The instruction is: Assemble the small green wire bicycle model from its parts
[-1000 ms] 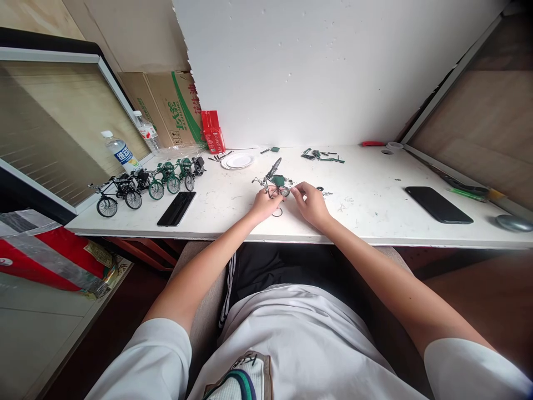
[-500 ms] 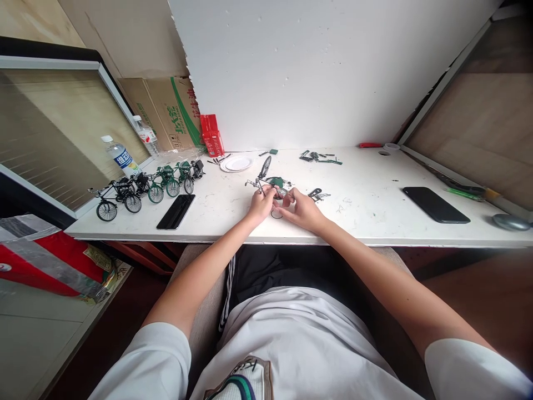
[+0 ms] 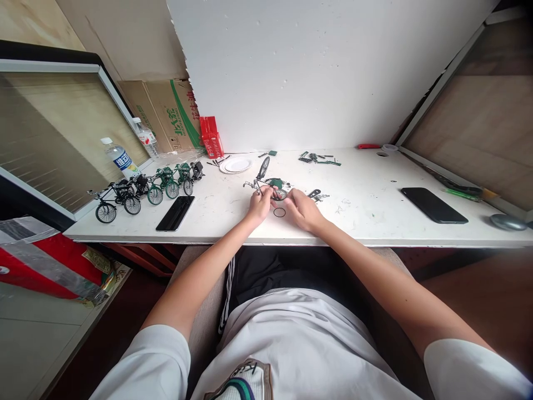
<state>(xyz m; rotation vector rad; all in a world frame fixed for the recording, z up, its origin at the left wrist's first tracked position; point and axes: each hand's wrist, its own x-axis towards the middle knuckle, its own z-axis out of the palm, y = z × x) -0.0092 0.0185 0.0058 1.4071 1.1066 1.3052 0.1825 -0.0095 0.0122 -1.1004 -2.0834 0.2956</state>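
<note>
My left hand (image 3: 260,205) is closed on a small model bicycle, pinching its frame. One wheel (image 3: 264,166) sticks up at the far end, and another wheel (image 3: 280,194) lies between my two hands. My right hand (image 3: 303,209) is at the near wheel's right side, thumb and fingers drawn together; whatever is in the fingertips is too small to make out. A thin black ring (image 3: 279,212) lies on the table between my wrists. A green piece (image 3: 275,181) is just behind the hands. Dark flat parts (image 3: 317,194) lie right of my right hand.
Several finished-looking model bicycles (image 3: 166,183) stand in a row at left, near a phone (image 3: 175,213). White plates (image 3: 235,164) and loose parts (image 3: 318,159) lie at the back. Another phone (image 3: 433,205) and a computer mouse (image 3: 508,221) are at right.
My right fingers have drawn together and shifted slightly, and the black ring now shows fully on the table. The left hand still holds the model bicycle in nearly the same place.
</note>
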